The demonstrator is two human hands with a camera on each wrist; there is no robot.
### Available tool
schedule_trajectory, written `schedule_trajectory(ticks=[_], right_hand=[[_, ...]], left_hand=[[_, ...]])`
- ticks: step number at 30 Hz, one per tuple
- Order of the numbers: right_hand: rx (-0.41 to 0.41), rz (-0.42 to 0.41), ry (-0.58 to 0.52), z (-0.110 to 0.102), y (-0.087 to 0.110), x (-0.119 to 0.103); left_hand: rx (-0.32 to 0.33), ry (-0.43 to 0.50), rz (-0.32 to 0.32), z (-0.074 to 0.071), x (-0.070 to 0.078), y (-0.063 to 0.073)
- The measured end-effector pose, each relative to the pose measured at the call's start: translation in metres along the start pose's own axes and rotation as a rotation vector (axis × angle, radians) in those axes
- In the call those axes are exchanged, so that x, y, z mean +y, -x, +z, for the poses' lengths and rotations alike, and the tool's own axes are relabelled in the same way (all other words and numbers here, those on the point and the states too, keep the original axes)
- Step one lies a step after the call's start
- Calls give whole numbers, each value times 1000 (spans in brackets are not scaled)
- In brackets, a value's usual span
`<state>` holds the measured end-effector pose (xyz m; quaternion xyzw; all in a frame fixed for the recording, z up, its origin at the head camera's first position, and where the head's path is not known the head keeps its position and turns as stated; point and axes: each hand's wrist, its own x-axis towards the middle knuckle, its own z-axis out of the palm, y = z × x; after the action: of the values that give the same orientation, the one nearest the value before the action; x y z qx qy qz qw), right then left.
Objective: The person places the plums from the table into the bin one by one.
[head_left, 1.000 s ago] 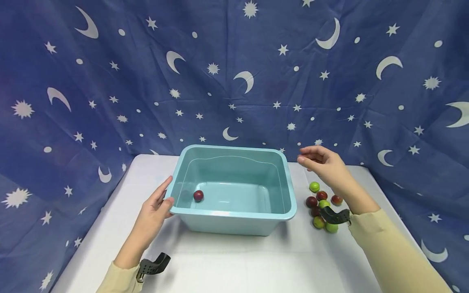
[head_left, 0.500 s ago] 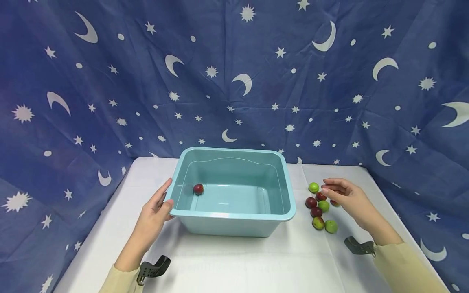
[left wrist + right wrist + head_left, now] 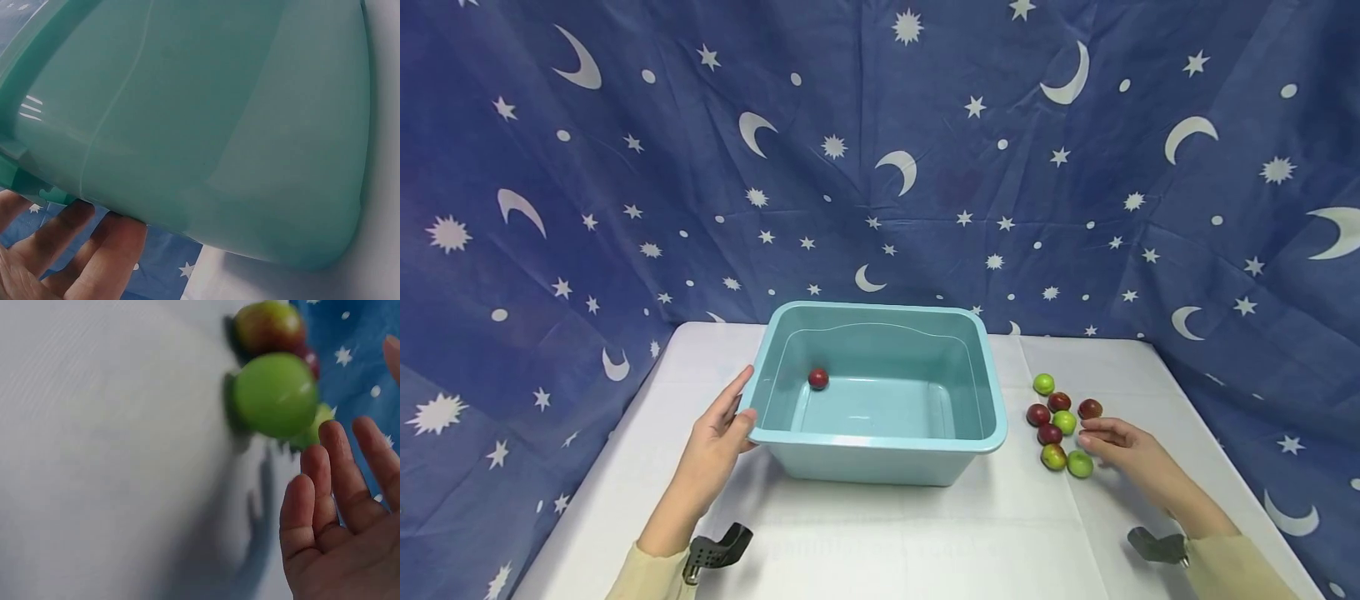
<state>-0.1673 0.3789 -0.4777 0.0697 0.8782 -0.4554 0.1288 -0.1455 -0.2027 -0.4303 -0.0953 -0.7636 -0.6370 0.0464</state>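
Right hand (image 3: pixel 1129 454) loosely open, empty, beside a smooth round green fruit (image 3: pixel 1080 464); left hand (image 3: pixel 717 437) grips the light-blue rectangular plastic tub (image 3: pixel 868 463), to steady it I guess.

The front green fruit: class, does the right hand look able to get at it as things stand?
Probably yes: the right hand is open and close beside the front green fruit, with nothing seen between them; the mottled fruit lies on the other side.
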Motion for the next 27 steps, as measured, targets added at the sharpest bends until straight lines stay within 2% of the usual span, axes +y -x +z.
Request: schedule_trajectory(ticks=[5, 11, 19, 27], right_hand=[[-49, 74, 57, 2, -3, 17], [-76, 93, 51, 1, -4, 32], [-88, 58, 39, 5, -2, 30], [-85, 74, 73, 8, -4, 29]], left_hand=[[0, 6, 12, 2, 2, -1], [-5, 11, 12, 4, 3, -2], [-5, 8, 16, 4, 2, -2], [12, -20, 2, 2, 1, 0]])
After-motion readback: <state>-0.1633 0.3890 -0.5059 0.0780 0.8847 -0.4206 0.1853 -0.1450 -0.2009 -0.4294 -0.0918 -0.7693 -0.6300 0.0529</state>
